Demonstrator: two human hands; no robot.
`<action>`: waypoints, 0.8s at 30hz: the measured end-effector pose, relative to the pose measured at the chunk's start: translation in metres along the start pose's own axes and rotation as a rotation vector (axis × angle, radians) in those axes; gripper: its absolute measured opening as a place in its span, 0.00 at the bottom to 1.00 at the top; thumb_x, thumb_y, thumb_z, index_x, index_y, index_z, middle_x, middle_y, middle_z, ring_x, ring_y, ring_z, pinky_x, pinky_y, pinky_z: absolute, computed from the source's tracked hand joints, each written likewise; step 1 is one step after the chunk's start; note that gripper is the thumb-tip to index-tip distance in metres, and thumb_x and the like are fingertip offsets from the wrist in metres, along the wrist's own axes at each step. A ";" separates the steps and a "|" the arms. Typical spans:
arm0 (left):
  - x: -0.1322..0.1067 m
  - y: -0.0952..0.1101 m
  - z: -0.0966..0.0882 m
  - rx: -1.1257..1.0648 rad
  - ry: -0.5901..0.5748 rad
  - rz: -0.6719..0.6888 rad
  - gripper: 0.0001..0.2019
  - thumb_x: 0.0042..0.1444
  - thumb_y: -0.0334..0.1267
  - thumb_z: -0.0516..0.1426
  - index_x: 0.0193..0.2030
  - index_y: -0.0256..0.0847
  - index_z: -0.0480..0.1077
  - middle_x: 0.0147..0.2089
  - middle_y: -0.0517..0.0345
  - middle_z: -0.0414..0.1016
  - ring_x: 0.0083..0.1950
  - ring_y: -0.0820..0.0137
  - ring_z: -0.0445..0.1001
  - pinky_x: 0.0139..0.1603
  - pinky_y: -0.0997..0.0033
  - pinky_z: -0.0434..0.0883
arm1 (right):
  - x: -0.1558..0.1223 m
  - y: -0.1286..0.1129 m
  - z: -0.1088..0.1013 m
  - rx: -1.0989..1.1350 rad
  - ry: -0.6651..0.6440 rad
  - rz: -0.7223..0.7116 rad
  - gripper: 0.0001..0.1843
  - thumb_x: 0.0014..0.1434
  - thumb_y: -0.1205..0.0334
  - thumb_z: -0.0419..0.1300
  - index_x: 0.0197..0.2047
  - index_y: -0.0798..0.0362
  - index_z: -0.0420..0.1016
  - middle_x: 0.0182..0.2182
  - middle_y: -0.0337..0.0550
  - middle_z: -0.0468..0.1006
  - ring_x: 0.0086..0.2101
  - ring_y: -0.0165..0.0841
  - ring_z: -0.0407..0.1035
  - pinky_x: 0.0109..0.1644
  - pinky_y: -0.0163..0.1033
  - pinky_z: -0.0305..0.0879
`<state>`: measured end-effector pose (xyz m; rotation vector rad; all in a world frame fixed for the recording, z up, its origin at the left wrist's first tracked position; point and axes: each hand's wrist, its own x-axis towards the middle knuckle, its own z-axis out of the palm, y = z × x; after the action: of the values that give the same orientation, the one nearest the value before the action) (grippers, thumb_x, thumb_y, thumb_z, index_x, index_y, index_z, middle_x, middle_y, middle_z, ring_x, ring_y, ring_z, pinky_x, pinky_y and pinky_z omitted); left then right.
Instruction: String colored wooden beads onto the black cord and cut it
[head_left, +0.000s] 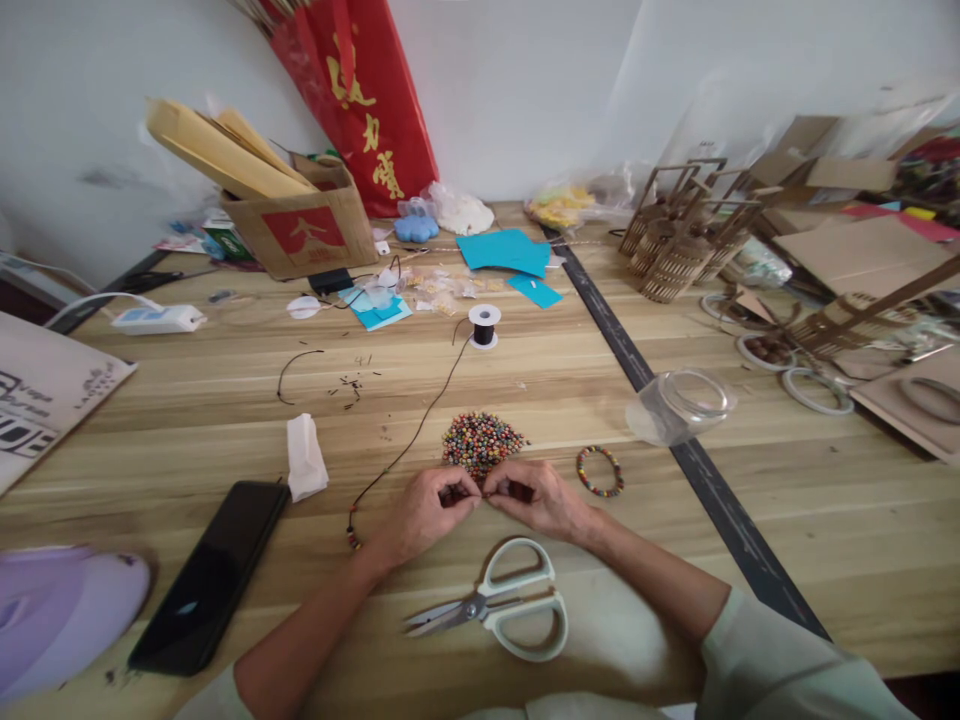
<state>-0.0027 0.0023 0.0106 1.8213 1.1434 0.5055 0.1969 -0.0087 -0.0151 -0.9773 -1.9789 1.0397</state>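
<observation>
My left hand (pixel 427 512) and my right hand (pixel 541 498) meet fingertip to fingertip on the wooden table (pixel 525 390), both pinched. Between them runs a thin dark cord (pixel 420 430) with small beads on it. The cord leads back to a black spool (pixel 484 327) and its near end, carrying a few beads (pixel 351 538), trails left of my left hand. Just beyond my fingers lies a pile of multicoloured beads (pixel 480 440). A finished bead bracelet (pixel 599 471) lies right of my right hand. White-handled scissors (pixel 499 605) lie just in front of my hands.
A black phone (pixel 210 575) and a crumpled tissue (pixel 305 458) lie to the left, a clear plastic lid (pixel 686 402) to the right. A cardboard box (pixel 300 225), red bag (pixel 360 100), blue paper (pixel 506 250) and wooden lattice models (pixel 682 240) stand further back. A lilac object (pixel 60 610) is at lower left.
</observation>
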 end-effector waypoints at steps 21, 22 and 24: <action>0.001 -0.003 0.002 -0.021 -0.011 -0.007 0.04 0.50 0.31 0.58 0.31 0.36 0.76 0.30 0.57 0.78 0.32 0.70 0.73 0.35 0.76 0.68 | 0.000 0.002 0.001 -0.025 -0.005 -0.009 0.06 0.61 0.62 0.59 0.34 0.55 0.75 0.25 0.38 0.72 0.24 0.26 0.64 0.27 0.29 0.60; 0.001 -0.004 0.002 -0.018 -0.015 0.006 0.04 0.51 0.31 0.58 0.31 0.36 0.76 0.30 0.57 0.78 0.32 0.70 0.73 0.35 0.75 0.68 | 0.000 0.002 0.001 -0.026 0.000 -0.020 0.06 0.61 0.62 0.59 0.34 0.55 0.74 0.25 0.39 0.73 0.24 0.27 0.65 0.27 0.29 0.60; 0.001 -0.007 0.001 -0.009 -0.019 0.040 0.05 0.52 0.31 0.58 0.32 0.37 0.76 0.32 0.56 0.79 0.34 0.70 0.74 0.37 0.75 0.68 | 0.000 0.004 0.001 -0.024 0.011 -0.048 0.06 0.62 0.62 0.59 0.35 0.55 0.74 0.27 0.40 0.74 0.26 0.28 0.66 0.29 0.30 0.62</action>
<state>-0.0050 0.0035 0.0043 1.8411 1.0925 0.5149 0.1973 -0.0074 -0.0186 -0.9416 -2.0003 0.9846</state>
